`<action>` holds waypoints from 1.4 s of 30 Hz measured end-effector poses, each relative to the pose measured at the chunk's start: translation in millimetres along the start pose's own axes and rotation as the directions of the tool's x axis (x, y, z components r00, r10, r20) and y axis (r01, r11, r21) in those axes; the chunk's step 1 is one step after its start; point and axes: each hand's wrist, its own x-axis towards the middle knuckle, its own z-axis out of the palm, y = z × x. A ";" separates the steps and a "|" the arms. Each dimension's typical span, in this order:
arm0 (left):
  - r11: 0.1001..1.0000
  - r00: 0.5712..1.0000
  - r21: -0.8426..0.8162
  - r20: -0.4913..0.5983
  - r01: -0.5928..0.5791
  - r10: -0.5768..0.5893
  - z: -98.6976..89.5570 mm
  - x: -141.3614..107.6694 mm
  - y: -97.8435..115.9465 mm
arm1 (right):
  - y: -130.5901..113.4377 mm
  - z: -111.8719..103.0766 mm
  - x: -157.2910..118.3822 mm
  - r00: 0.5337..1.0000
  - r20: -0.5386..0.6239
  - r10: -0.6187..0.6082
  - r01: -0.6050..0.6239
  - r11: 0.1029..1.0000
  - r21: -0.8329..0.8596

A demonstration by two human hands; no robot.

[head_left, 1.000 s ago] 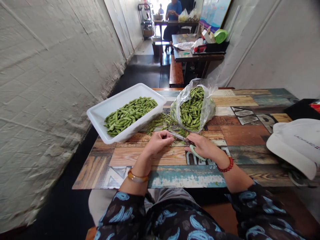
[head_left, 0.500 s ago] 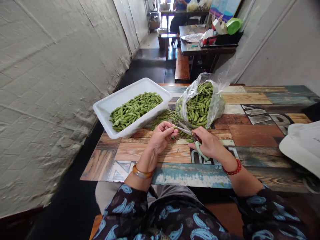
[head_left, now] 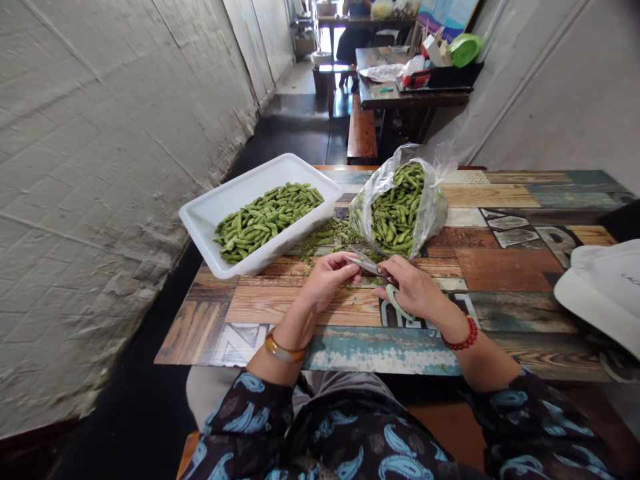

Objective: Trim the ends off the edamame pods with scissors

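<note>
My right hand [head_left: 414,288] is closed around scissors [head_left: 369,265] with pale green handles, their blades pointing left. Fingers and thumb of my left hand [head_left: 327,279] pinch together at the blade tips, on what looks like an edamame pod, mostly hidden by the fingers. Just beyond my hands, trimmed bits and loose pods [head_left: 325,237] lie on the table. To the left stands a white plastic tub [head_left: 200,223] holding many green edamame pods [head_left: 270,220]. A clear plastic bag [head_left: 431,223], its mouth facing me, is full of more pods behind my right hand.
The table [head_left: 300,303] has a patchwork wood-print top. A white cap [head_left: 600,277] lies at its right edge. A rough pale wall [head_left: 100,167] runs along the left. Farther back are a bench [head_left: 362,130], another table with a black tray [head_left: 445,79], and a seated person.
The scissor blades have come closer over the left fingertips, and less of the pod shows there now. The whole view has shifted slightly. Tub and bag stay in place.
</note>
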 end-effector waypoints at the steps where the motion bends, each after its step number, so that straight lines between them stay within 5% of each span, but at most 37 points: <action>1: 0.999 1.000 0.037 0.006 -0.019 0.019 0.6 -0.1 -0.6 | -0.3 -0.2 0.0 1.000 0.006 0.005 -0.004 1.000 -0.007; 12: 0.952 0.987 0.269 0.106 -0.146 0.122 5.9 -2.1 0.9 | -0.6 -1.9 -1.2 0.998 0.060 -0.013 0.016 0.999 -0.043; 22: 0.971 0.993 0.234 0.113 -0.058 0.032 -2.3 -0.3 -2.4 | 10.5 2.0 0.4 0.993 0.034 -0.109 0.108 0.994 0.012; 27: 0.999 1.000 0.043 -0.005 0.005 -0.005 -5.7 2.4 5.7 | 16.4 -7.9 4.8 0.985 -0.169 0.032 -0.004 0.986 0.167; 30: 0.974 0.994 0.222 -0.085 -0.043 0.064 -8.9 5.2 5.7 | 21.1 -18.3 5.4 0.931 -0.323 0.171 -0.088 0.962 0.258; 32: 0.873 0.983 0.479 -0.091 -0.096 0.158 -9.3 8.8 3.1 | 23.2 -23.9 4.7 0.904 -0.350 0.248 -0.129 0.935 0.330; 36: 0.507 0.956 0.841 0.038 -0.188 0.291 -2.3 22.4 0.8 | 20.3 -27.3 3.6 0.896 -0.336 0.292 -0.143 0.904 0.403; 39: 0.264 0.959 0.946 0.116 -0.186 0.260 7.4 35.0 3.7 | 13.1 -26.0 4.7 0.913 -0.335 0.232 -0.098 0.923 0.371; 42: 0.190 0.977 0.969 0.123 -0.156 0.174 13.5 41.7 4.1 | 7.5 -24.6 6.3 0.933 -0.317 0.170 -0.053 0.937 0.346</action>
